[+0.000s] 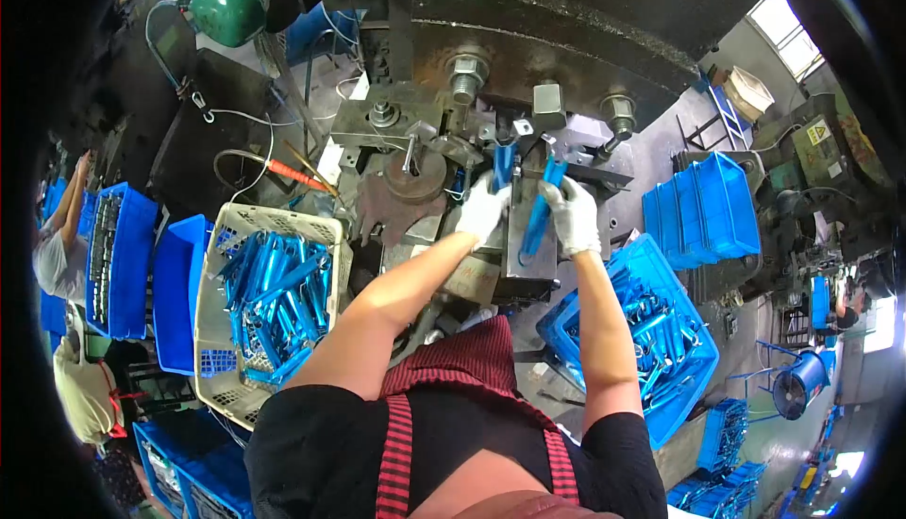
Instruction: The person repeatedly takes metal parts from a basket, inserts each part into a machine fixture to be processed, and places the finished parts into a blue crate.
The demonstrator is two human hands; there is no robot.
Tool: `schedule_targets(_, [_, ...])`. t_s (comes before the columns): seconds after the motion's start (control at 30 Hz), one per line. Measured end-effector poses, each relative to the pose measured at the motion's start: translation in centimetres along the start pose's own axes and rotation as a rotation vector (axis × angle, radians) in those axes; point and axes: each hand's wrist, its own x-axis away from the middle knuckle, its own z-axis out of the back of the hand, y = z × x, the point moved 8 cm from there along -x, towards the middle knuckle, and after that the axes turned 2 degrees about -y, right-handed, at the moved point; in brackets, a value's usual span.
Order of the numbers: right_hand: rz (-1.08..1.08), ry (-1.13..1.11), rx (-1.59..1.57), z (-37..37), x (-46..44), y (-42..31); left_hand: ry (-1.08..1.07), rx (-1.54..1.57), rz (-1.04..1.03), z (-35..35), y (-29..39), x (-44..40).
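Both of my hands wear white gloves and reach into the press. My left hand (483,209) is closed on the lower end of a short-looking blue metal part (504,166), whose far end sits among the press fittings. To its right, my right hand (574,219) grips a long, narrow blue metal part (541,212) from the side, thumb and fingers around it. That part's upper end tilts toward the tooling, and its lower end lies over a metal plate (516,253). My fingertips are partly hidden behind the gloves and parts.
A white crate (340,264) of similar blue parts stands at left, and a blue crate (681,420) of them at right. Stacked blue bins (703,212) are further right. Large bolts (465,80) jut from the press above my hands. Other people (85,377) are at far left.
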Motion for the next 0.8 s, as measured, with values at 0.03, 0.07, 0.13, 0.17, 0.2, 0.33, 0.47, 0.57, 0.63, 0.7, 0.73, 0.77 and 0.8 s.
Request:
schedule_targets(0.03, [0.061, 0.037, 0.013, -0.7, -0.8, -0.2, -0.002, 0.042, 0.06, 0.0, -0.9, 1.6])
schedule_targets(0.07, [0.122, 0.075, 0.024, -1.3, -1.6, -0.8, -0.005, 0.082, 0.118, 0.0, -2.0, 4.2])
schedule_targets(0.13, [0.052, -0.02, -0.048, -3.3, -3.1, -1.0, 0.054, 0.379, 0.237, 2.8, -1.1, 9.7])
schedule_targets(0.17, [0.093, -0.025, 0.134, -4.1, -4.0, -1.3, 0.085, 0.46, 0.061, 6.1, -3.1, 9.7])
schedule_targets(0.2, [0.091, -0.05, 0.099, -4.8, -4.4, -1.7, 0.186, 0.536, 0.034, 8.4, -1.9, 10.7])
schedule_targets(0.33, [0.145, -0.028, 0.204, -7.0, -6.4, -1.4, 0.246, 0.982, 0.154, 14.7, 2.1, 13.1])
schedule_targets(0.47, [0.192, 0.028, 0.247, -7.7, -7.1, -1.0, -0.011, 0.79, 0.239, 14.6, 4.4, 10.6])
schedule_targets(0.57, [0.232, 0.06, 0.336, -8.2, -7.6, -0.7, -0.232, 0.909, 0.279, 12.6, 6.1, 6.6])
schedule_targets(0.63, [0.21, 0.053, 0.375, -8.3, -7.5, -0.9, -0.172, 0.87, 0.279, 12.2, 5.7, 4.2])
schedule_targets(0.7, [0.155, 0.029, 0.405, -8.1, -7.4, -1.1, 0.01, 0.7, 0.314, 11.7, 5.7, 3.7])
schedule_targets(0.73, [0.143, 0.017, 0.453, -8.0, -7.5, -1.0, -0.025, 0.776, 0.3, 10.5, 6.6, 3.7])
schedule_targets(0.77, [0.128, 0.002, 0.499, -8.0, -7.6, -0.9, -0.115, 0.762, 0.274, 8.9, 7.9, 3.9])
schedule_targets(0.8, [0.111, -0.017, 0.545, -8.1, -7.5, -0.7, -0.202, 0.748, 0.25, 7.1, 9.1, 4.4])
